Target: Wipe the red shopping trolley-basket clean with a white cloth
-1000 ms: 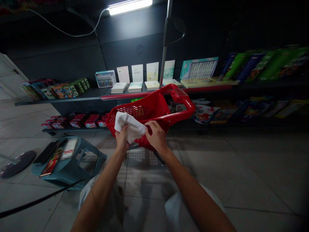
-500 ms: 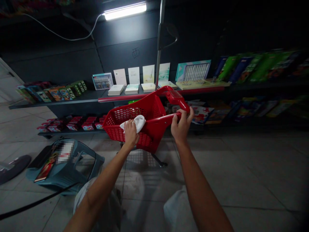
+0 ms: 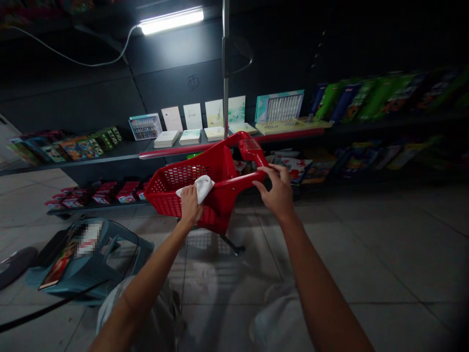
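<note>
A small red shopping cart with a perforated plastic basket stands in front of me, its handle side towards the right. My left hand is closed on a white cloth, which lies bunched over the basket's near rim. At the cart's red handle, my right hand has its thumb and fingers apart. Its fingertips rest on or just by the handle's near corner, and the thumb sits below, off the bar. A grey metal pole rises behind the cart.
Behind the cart, a dark shelf carries books, boxed sets and bagged goods. Red packs fill the lower shelf. A blue-grey plastic stool with items on it stands at my left, a black cable crossing near it. A lit tube lamp hangs above.
My right hand has loosened from the handle, its thumb coming away from the bar. The left hand still presses the cloth at the rim. The whole view has shifted slightly, moving things leftward.
</note>
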The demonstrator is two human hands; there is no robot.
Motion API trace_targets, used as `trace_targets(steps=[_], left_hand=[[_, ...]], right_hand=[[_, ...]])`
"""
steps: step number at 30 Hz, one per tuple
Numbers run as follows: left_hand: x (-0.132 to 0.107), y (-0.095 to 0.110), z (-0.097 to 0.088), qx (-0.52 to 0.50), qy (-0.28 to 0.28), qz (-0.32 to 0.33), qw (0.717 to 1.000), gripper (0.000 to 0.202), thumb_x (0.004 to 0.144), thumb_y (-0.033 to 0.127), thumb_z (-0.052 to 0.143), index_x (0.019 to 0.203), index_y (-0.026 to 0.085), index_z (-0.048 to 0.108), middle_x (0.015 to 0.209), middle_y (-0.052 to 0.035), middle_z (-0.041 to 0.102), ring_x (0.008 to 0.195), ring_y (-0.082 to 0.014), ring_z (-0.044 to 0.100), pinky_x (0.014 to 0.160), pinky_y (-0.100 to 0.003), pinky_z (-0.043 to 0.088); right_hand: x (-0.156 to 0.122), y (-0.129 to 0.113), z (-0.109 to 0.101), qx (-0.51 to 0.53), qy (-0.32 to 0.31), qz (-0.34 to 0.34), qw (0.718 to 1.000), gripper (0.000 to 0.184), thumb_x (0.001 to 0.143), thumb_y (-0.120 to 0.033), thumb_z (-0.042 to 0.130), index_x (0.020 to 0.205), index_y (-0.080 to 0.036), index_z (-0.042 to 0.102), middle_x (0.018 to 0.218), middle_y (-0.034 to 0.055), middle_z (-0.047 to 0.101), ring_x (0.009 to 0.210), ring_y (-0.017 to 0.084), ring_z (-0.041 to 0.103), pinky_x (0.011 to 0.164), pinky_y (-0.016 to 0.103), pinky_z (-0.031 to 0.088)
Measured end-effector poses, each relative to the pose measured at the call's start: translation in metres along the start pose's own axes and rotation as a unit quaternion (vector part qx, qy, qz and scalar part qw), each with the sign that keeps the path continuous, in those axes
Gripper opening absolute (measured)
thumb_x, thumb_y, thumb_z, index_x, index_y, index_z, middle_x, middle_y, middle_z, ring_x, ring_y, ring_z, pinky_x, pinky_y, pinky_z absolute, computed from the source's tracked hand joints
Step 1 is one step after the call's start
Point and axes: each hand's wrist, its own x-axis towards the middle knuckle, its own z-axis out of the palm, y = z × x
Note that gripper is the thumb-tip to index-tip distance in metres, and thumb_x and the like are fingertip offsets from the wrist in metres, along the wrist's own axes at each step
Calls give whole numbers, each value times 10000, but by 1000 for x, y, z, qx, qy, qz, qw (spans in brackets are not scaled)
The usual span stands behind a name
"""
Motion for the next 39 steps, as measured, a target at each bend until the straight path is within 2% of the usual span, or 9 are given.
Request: trace_targets(steps=[4,8,11,18,22,29,33,35,39], left_hand=[[-2,-17,-11,3,-5,9,1000,434,791,143,496,1205,149,626,1213,-190,625,1176,-357,537,1093,-491,407],[-5,-29,-20,-2,-6,16,1000,369,861,193,477,1190,153,642,1194,-190,637,1150,-356,543,1083,-501,415],[-8,-34,-25,-11,-5,12,1000,341,896,204,460,1177,167,648,1196,-176,640,1147,-341,549,1092,-489,417],[-6,-39,-36,-80,17,-16,996,360,958,228,401,1173,126,671,1188,-176,669,1151,-313,565,1085,-477,429],[-7,-32,-50,-173,19,-37,984,414,1016,318,382,1262,168,680,1262,-136,692,1161,-280,604,1095,-458,439],[-27,4,-71,-288,72,-61,953,482,1048,501,419,1369,211,630,1433,-106,631,1350,-271,569,1194,-443,406],[-36,6,-79,-291,85,-56,951,489,1038,530,430,1349,205,623,1416,-120,635,1330,-284,582,1193,-467,409],[-38,3,-84,-287,85,-50,953,484,1042,524,423,1351,209,624,1427,-121,631,1346,-285,574,1211,-471,389],[-35,6,-97,-259,51,-49,963,473,1054,506,400,1334,214,645,1427,-114,635,1351,-266,572,1211,-448,392]], right_hand=[[-3,-8,-5,25,-34,-41,998,370,945,-519,660,1201,-251,676,1373,141,562,1359,348,525,1203,550,391],[-6,-15,-4,60,-69,-72,993,466,942,-606,639,1249,-256,632,1432,125,589,1454,357,463,1251,598,290],[-7,-20,-1,54,-75,-79,993,560,899,-652,683,1290,-255,627,1436,126,604,1414,351,498,1214,554,343],[-10,-51,7,17,-61,-116,991,480,889,-674,702,1133,-260,696,1304,102,673,1257,327,553,1097,494,415],[-18,-77,17,-1,-60,-129,990,500,847,-683,752,1101,-253,728,1255,96,689,1156,317,554,1047,482,433],[-34,-121,40,27,-26,-123,992,508,830,-693,761,1102,-265,763,1230,103,702,1129,327,548,1011,487,469],[-26,-114,35,87,-80,-144,983,374,985,-577,631,1154,-269,758,1198,70,744,1144,284,590,1021,438,488],[-20,-102,30,86,-115,-162,976,401,1025,-565,561,1251,-280,729,1313,61,718,1231,281,583,1079,448,462],[-14,-84,28,36,-126,-161,978,538,1031,-610,497,1436,-277,617,1557,75,556,1482,319,417,1219,511,329]])
